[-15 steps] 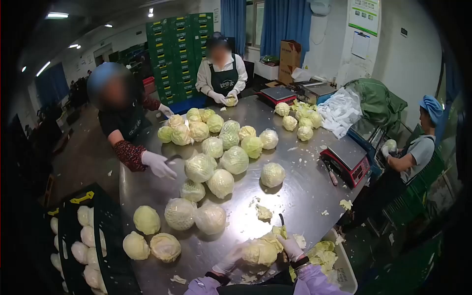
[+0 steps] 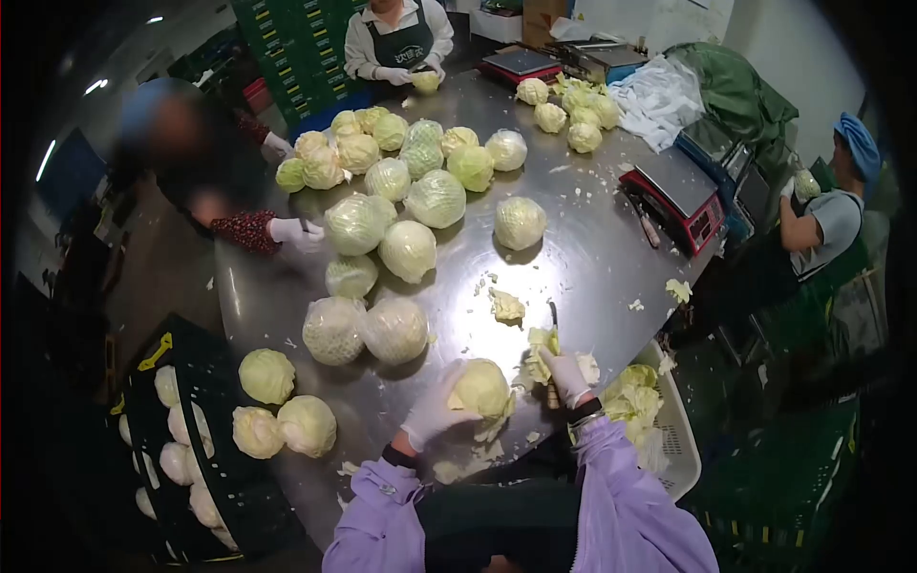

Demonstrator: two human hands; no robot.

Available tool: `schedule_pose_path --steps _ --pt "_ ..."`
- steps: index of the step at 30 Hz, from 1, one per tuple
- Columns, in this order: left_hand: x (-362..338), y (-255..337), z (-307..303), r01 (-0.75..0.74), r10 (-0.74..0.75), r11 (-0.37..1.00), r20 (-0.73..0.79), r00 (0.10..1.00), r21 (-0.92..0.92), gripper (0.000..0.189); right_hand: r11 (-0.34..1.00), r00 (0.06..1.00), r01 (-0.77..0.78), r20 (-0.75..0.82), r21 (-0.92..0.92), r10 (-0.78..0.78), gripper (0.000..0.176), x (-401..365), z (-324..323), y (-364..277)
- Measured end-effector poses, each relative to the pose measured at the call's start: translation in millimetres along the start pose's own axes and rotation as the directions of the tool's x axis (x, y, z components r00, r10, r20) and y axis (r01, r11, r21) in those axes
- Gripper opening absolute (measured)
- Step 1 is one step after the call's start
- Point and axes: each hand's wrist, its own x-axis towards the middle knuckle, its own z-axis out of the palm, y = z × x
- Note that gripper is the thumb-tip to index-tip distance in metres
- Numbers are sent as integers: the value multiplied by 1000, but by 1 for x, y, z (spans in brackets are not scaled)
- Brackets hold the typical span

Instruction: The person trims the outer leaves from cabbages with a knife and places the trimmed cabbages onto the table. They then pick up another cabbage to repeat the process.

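Observation:
My left hand (image 2: pixel 437 409), in a white glove, grips the left side of a pale cabbage (image 2: pixel 480 390) near the table's front edge. To its right, my right hand (image 2: pixel 565 374), also gloved, is closed on a knife (image 2: pixel 553 393) with its dark blade pointing away from me. Loose cabbage leaves (image 2: pixel 540 351) are held against the knife by the same hand. Leaf scraps lie on the metal table (image 2: pixel 602 315) around the cabbage. A torn leaf piece (image 2: pixel 507 306) rests just beyond.
Wrapped cabbages (image 2: pixel 396 330) cover the table's left and middle. A white basket of leaves (image 2: pixel 676 435) stands right, a dark crate (image 2: pixel 205 458) left. A red scale (image 2: pixel 683 205) sits at the right edge. Three people (image 2: pixel 401 43) work around the table.
The view has tilted downward. My left hand has moved away from my right with the cabbage, and leaves have come apart from it. The person at left has drawn a hand back.

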Motion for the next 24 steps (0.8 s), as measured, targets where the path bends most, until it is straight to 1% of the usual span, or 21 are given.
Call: schedule_pose_path --steps 1,2,3,4,5,6,7,8,9,10,12,13,15,16,18,19,20,21,22,23,24 --pt "-2 -4 0 14 -15 998 -22 1000 -67 94 1000 1000 -18 22 24 17 40 -3 -10 -2" --pt "-4 -7 0 27 -33 991 -44 998 -135 95 999 1000 -21 17 28 20 40 -9 -17 -2" --pt "-5 -4 -2 46 -51 992 -43 998 -117 99 934 982 158 -51 -321 -184 45 -16 -21 -10" --pt "-6 2 -2 52 -57 991 -40 998 -121 99 723 923 271 -41 -635 -382 51 -29 -23 -20" --pt "-7 9 -1 91 -100 989 -69 993 -117 99 579 901 205 -79 -789 -426 62 -42 -22 -29" --pt "-6 16 1 129 -141 985 -100 985 -115 100 579 906 198 -77 -791 -415 62 -55 -17 -40" --pt "-5 27 1 135 -146 984 -92 985 -119 100 612 917 240 -30 -753 -398 61 -67 -7 -51" --pt "-2 39 2 202 -201 979 -120 972 -7 97 647 924 276 11 -711 -383 60 -79 3 -59" --pt "1 47 6 262 -245 959 -154 957 104 94 776 934 338 92 -532 -344 53 -89 16 -61" --pt "4 48 10 253 -237 962 -145 961 106 94 722 932 345 125 -600 -341 45 -96 26 -53" --pt "8 49 19 270 -226 894 -160 961 358 94 557 833 490 172 -671 -526 36 -103 46 -47" --pt "9 51 22 267 -224 895 -157 962 358 94 558 834 487 168 -672 -526 36 -105 48 -44" --pt "12 54 21 258 -197 811 -170 966 525 93 495 852 429 156 -755 -500 29 -102 55 -37" --pt "13 55 20 255 -193 811 -171 966 527 93 495 850 430 154 -755 -503 29 -97 54 -32" --pt "16 58 18 204 -120 822 -188 975 532 93 485 832 462 173 -743 -528 23 -88 43 -25" --pt "15 54 20 201 -116 824 -190 975 530 93 556 881 395 130 -732 -454 24 -85 34 -31" --pt "13 45 24 197 -131 905 -192 973 377 94 552 880 395 129 -734 -458 24 -81 26 -30" --pt "13 42 25 189 -149 959 -192 970 213 95 688 910 367 88 -626 -405 26 -77 20 -33" --pt "13 40 26 189 -148 959 -197 969 211 95 802 937 327 59 -499 -345 29 -73 17 -36" --pt "13 39 28 179 -137 957 -192 972 227 96 813 933 352 110 -463 -342 42 -73 16 -37" --pt "13 39 29 169 -126 955 -184 975 244 97 814 934 351 110 -463 -341 42 -78 22 -42"
